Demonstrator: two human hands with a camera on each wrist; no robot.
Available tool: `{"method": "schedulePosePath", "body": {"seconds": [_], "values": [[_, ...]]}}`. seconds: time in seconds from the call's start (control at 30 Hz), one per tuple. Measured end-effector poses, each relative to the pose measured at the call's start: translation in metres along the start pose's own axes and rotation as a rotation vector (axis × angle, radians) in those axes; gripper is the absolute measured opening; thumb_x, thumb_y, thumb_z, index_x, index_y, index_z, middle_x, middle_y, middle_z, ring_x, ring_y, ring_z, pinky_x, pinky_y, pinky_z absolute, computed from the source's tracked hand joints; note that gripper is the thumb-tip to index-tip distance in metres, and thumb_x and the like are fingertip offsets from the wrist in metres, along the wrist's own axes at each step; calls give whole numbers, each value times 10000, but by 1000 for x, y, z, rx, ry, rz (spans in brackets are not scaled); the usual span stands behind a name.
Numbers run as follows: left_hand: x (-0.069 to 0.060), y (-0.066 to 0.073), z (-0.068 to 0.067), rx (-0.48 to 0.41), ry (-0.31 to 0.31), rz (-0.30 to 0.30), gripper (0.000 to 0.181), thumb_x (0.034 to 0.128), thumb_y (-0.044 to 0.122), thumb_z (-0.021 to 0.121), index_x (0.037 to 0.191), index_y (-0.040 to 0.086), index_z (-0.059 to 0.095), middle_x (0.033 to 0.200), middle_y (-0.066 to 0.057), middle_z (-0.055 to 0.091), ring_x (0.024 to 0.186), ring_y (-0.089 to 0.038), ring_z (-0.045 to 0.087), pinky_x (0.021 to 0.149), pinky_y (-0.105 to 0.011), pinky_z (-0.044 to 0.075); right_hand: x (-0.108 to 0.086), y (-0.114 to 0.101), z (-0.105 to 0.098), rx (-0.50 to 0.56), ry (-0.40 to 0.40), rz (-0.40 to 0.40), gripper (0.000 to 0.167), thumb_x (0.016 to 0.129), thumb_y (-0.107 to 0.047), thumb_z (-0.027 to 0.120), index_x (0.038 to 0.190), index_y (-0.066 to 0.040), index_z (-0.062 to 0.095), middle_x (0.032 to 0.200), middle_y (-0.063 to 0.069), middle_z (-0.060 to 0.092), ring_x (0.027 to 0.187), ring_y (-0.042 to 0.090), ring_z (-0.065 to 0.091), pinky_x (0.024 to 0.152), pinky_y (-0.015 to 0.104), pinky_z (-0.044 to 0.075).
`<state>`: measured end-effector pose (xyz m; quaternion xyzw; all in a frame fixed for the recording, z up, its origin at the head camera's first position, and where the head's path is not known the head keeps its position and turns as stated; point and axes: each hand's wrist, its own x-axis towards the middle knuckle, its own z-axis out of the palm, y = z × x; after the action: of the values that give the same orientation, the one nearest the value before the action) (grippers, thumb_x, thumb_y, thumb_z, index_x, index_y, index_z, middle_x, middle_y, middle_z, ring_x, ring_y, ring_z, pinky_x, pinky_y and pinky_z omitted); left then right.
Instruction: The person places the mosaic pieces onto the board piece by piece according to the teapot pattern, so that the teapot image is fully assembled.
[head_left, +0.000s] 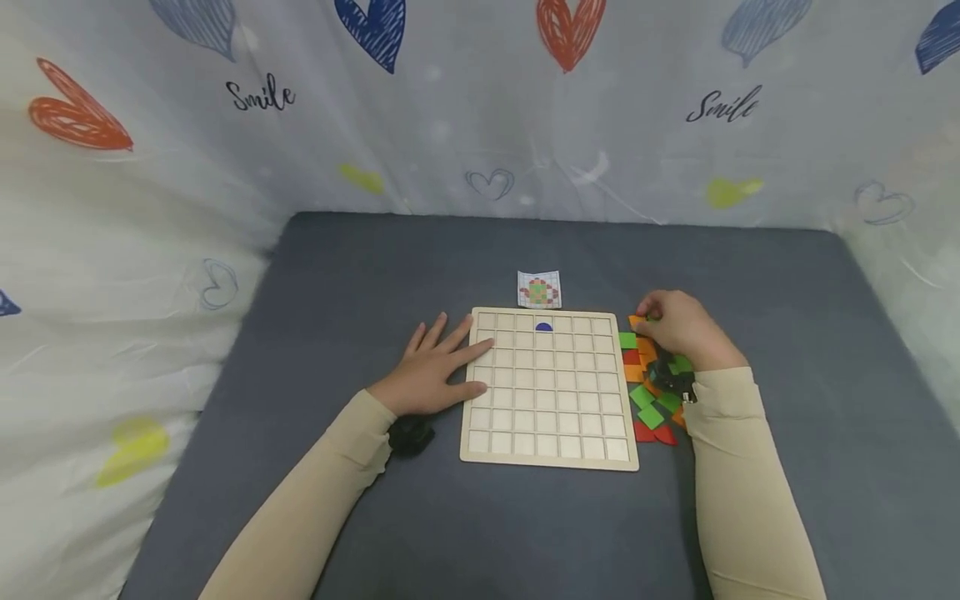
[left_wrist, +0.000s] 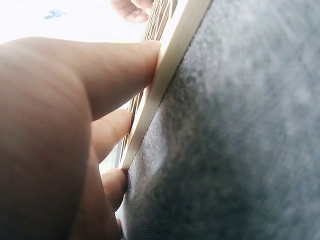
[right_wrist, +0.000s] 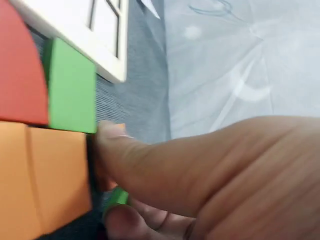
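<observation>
The left hand (head_left: 431, 375) rests on the board (head_left: 545, 381), fingers spread and straight; the right hand (head_left: 684, 331) seems to pinch a partly hidden orange piece (head_left: 635, 320).

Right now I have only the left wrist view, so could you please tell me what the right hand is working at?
Observer: The right hand has its fingertips at an orange piece, among the coloured pieces beside the board on its right.
Operator: Thank you; does any piece lie on the board?
Observer: Yes, a blue half-round piece sits in the middle of the far row.
Operator: And is anything lying just beyond the board's far edge, please?
Observer: A small card with a printed red and green pattern lies there.
</observation>
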<state>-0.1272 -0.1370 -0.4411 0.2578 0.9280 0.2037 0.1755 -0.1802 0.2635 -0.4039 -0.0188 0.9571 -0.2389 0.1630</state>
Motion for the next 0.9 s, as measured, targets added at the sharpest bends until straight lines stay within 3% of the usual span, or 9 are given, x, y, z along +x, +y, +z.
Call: {"method": "schedulePosePath", "body": {"seconds": [0.13, 0.23, 0.4, 0.73, 0.9], "values": [[2, 2, 1, 1, 2, 11, 731, 1035, 615, 557, 1669, 363, 295, 1773, -15, -2, 1616, -356, -153, 1271, -611, -120, -1, 4, 5, 6, 21, 26, 388, 1048, -212, 662, 1313, 65, 601, 1174, 282, 562, 1000, 406, 548, 824, 531, 508], [2, 2, 1, 6, 6, 5, 725, 1037, 612, 555, 1668, 364, 300, 1773, -12, 3, 1618, -353, -148, 1273, -606, -119, -2, 6, 8, 12, 41, 30, 372, 1045, -221, 667, 1275, 67, 616, 1129, 256, 561, 968, 387, 545, 810, 513, 506], [1, 1, 0, -5, 9, 6, 718, 1041, 602, 556, 1668, 356, 305, 1773, -16, 4, 1618, -357, -144, 1273, -605, -121, -2, 9, 11, 5, 103, -33, 333, 1018, -209, 711, 1196, 65, 649, 1127, 261, 590, 956, 383, 557, 802, 516, 511], [0, 0, -1, -9, 19, 8, 729, 1037, 593, 574, 1669, 350, 304, 1773, -17, -1, 1620, -355, -142, 1272, -615, -113, -10, 3, 2, 52, 236, -112, 227, 991, -212, 770, 1046, -6, 692, 956, 186, 704, 738, 279, 624, 621, 395, 516], [1, 0, 1, -12, 25, 14, 730, 1032, 588, 585, 1667, 347, 316, 1774, -21, 14, 1621, -360, -132, 1272, -614, -111, -16, -1, -5, 82, 290, -135, 216, 1012, -231, 744, 1070, -26, 711, 965, 178, 719, 725, 270, 613, 595, 376, 492]]}}
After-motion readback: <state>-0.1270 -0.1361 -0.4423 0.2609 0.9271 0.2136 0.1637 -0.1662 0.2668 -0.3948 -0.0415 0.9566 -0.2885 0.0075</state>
